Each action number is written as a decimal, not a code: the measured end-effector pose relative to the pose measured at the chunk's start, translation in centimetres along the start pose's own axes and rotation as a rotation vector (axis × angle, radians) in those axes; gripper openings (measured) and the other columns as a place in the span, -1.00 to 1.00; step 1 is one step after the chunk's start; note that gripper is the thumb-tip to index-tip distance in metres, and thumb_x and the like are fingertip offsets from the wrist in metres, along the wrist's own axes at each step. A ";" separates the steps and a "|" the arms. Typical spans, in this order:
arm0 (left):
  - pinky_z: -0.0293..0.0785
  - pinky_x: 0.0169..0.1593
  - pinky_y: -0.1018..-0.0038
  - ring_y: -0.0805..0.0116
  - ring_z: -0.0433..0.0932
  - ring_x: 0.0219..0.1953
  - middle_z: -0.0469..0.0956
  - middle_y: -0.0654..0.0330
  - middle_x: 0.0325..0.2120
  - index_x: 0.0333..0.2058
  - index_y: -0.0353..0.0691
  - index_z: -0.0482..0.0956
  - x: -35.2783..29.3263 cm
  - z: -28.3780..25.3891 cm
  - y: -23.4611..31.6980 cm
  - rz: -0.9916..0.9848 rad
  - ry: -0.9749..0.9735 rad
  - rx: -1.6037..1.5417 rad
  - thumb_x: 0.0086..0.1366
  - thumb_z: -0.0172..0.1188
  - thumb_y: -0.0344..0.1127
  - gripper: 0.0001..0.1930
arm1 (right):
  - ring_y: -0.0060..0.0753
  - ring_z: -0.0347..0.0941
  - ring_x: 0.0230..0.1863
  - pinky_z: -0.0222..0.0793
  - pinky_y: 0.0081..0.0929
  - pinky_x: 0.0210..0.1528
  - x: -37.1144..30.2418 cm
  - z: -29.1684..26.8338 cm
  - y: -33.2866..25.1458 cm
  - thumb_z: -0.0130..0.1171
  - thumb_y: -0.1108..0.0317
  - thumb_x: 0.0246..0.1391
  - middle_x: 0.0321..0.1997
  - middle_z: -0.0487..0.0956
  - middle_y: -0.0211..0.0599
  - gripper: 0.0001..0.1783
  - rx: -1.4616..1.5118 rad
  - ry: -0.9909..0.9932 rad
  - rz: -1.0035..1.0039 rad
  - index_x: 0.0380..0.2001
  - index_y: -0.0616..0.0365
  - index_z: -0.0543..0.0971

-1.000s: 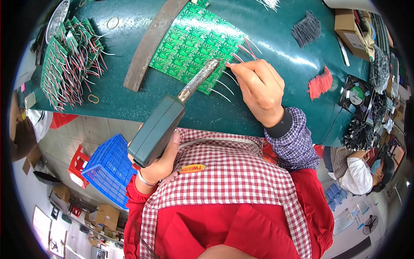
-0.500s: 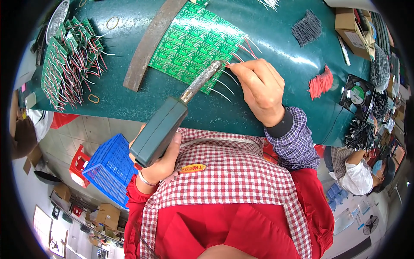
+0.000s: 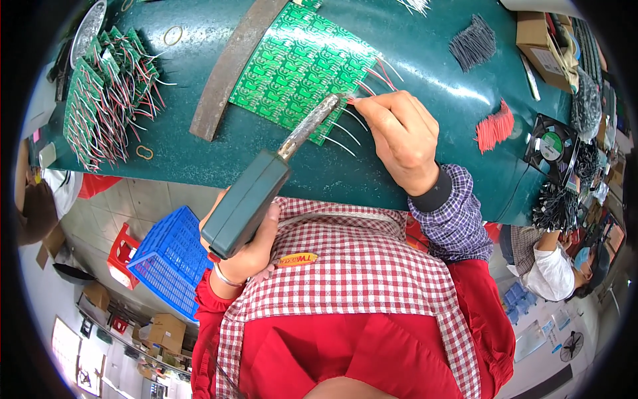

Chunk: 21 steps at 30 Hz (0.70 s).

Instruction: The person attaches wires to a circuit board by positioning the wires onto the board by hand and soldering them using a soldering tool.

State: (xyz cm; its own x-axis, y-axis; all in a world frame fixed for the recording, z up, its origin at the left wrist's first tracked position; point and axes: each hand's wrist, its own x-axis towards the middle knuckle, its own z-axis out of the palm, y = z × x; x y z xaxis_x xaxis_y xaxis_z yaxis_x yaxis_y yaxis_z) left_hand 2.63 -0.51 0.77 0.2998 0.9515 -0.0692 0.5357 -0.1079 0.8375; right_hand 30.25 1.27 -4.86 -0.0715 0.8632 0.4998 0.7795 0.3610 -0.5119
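Note:
My left hand [image 3: 249,249] is closed round the dark green body of a soldering gun [image 3: 246,199]. Its metal tip reaches the right edge of a green circuit board panel [image 3: 299,66] on the table. Right by that tip, my right hand [image 3: 405,133] pinches the end of a red wire [image 3: 352,100] against the board edge. Several white and red wires [image 3: 342,139] stick out along this edge, above and below the tip. A curved dull metal bar [image 3: 232,66] lies along the panel's left side. The exact joint under the tip is too small to make out.
Wired boards [image 3: 109,100] are heaped at the left. Black wires [image 3: 472,43] and red wires [image 3: 494,126] lie in bundles at the right, near a black fan [image 3: 550,147] and a cardboard box [image 3: 545,53]. A blue basket [image 3: 169,263] stands below the green table [image 3: 372,179].
The soldering gun's body has shifted very slightly; its tip stays at the same spot on the board edge. My right hand holds its place.

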 end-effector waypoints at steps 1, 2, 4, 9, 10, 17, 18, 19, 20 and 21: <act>0.58 -0.30 0.43 0.18 0.68 -0.40 0.68 0.00 -0.37 -0.26 -0.40 0.70 0.0 0.0 0.0 -0.004 0.009 -0.007 -0.01 0.41 -0.54 -0.73 | -0.27 0.54 -0.43 0.43 -0.42 -0.41 0.0 0.0 0.0 0.41 0.66 -0.25 -0.40 0.58 -0.28 -0.66 -0.002 0.000 -0.004 -0.30 0.22 0.66; 0.57 -0.30 0.43 0.17 0.68 -0.41 0.68 0.00 -0.37 -0.26 -0.40 0.70 0.0 0.0 0.1 -0.010 0.019 -0.012 -0.01 0.41 -0.54 -0.73 | -0.27 0.54 -0.43 0.43 -0.42 -0.41 0.0 0.0 0.0 0.41 0.66 -0.25 -0.40 0.58 -0.28 -0.66 -0.001 0.000 -0.005 -0.30 0.22 0.66; 0.57 -0.31 0.43 0.18 0.68 -0.41 0.67 0.00 -0.37 -0.26 -0.40 0.70 0.0 0.0 0.0 -0.005 0.020 -0.010 -0.02 0.41 -0.55 -0.73 | -0.28 0.54 -0.44 0.43 -0.43 -0.41 0.0 0.0 0.1 0.41 0.66 -0.26 -0.41 0.58 -0.28 -0.66 -0.004 0.000 -0.013 -0.30 0.22 0.66; 0.55 -0.33 0.43 0.19 0.66 -0.43 0.66 0.02 -0.40 -0.26 -0.40 0.69 0.1 0.2 -0.1 0.042 0.027 -0.006 -0.02 0.41 -0.56 -0.72 | -0.30 0.53 -0.45 0.42 -0.43 -0.42 0.0 0.2 0.2 0.42 0.66 -0.26 -0.42 0.58 -0.30 -0.66 0.001 0.021 -0.020 -0.30 0.21 0.67; 0.55 -0.34 0.44 0.20 0.66 -0.44 0.66 0.02 -0.40 -0.26 -0.40 0.69 0.1 0.2 -0.2 0.041 0.033 -0.018 -0.02 0.41 -0.56 -0.72 | -0.30 0.52 -0.46 0.42 -0.43 -0.43 0.1 0.2 0.2 0.43 0.66 -0.26 -0.43 0.57 -0.30 -0.66 0.000 0.021 -0.017 -0.30 0.21 0.67; 0.54 -0.36 0.45 0.21 0.65 -0.46 0.65 0.03 -0.41 -0.26 -0.41 0.69 0.0 0.2 -0.3 0.039 0.026 -0.020 -0.02 0.42 -0.56 -0.73 | -0.33 0.50 -0.49 0.40 -0.45 -0.45 0.0 0.2 0.2 0.43 0.65 -0.26 -0.45 0.56 -0.32 -0.66 -0.013 0.027 -0.033 -0.30 0.18 0.68; 0.54 -0.36 0.45 0.21 0.65 -0.46 0.65 0.03 -0.41 -0.26 -0.41 0.69 0.0 0.2 -0.3 0.039 0.026 -0.020 -0.02 0.42 -0.56 -0.73 | -0.34 0.49 -0.49 0.39 -0.45 -0.46 0.0 0.2 0.2 0.43 0.64 -0.26 -0.46 0.55 -0.33 -0.66 -0.017 0.029 -0.025 -0.30 0.17 0.68; 0.54 -0.35 0.45 0.21 0.65 -0.46 0.66 0.02 -0.41 -0.26 -0.41 0.69 0.0 0.2 -0.2 0.039 0.025 -0.021 -0.02 0.42 -0.56 -0.73 | -0.35 0.49 -0.50 0.39 -0.46 -0.47 0.0 0.2 0.1 0.44 0.64 -0.26 -0.46 0.55 -0.33 -0.67 -0.021 0.031 -0.017 -0.30 0.17 0.68; 0.54 -0.35 0.45 0.21 0.66 -0.45 0.66 0.02 -0.41 -0.26 -0.41 0.69 0.0 0.2 -0.2 0.039 0.023 -0.021 -0.02 0.42 -0.56 -0.73 | -0.35 0.49 -0.50 0.39 -0.46 -0.47 0.0 0.2 0.1 0.44 0.64 -0.26 -0.46 0.55 -0.33 -0.67 -0.021 0.031 -0.017 -0.30 0.17 0.68; 0.54 -0.35 0.45 0.21 0.66 -0.45 0.66 0.02 -0.41 -0.26 -0.41 0.69 0.0 0.2 -0.2 0.039 0.023 -0.021 -0.02 0.42 -0.56 -0.73 | -0.35 0.49 -0.50 0.38 -0.46 -0.47 0.0 0.2 0.1 0.44 0.63 -0.25 -0.47 0.54 -0.34 -0.67 -0.023 0.025 -0.012 -0.31 0.17 0.69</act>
State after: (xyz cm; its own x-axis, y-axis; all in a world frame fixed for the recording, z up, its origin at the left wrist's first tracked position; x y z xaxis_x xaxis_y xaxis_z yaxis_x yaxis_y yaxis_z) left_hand 2.68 -0.55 0.45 0.3013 0.9532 -0.0239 0.5071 -0.1389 0.8506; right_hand 30.24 1.36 -5.03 -0.0656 0.8498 0.5231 0.7927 0.3628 -0.4899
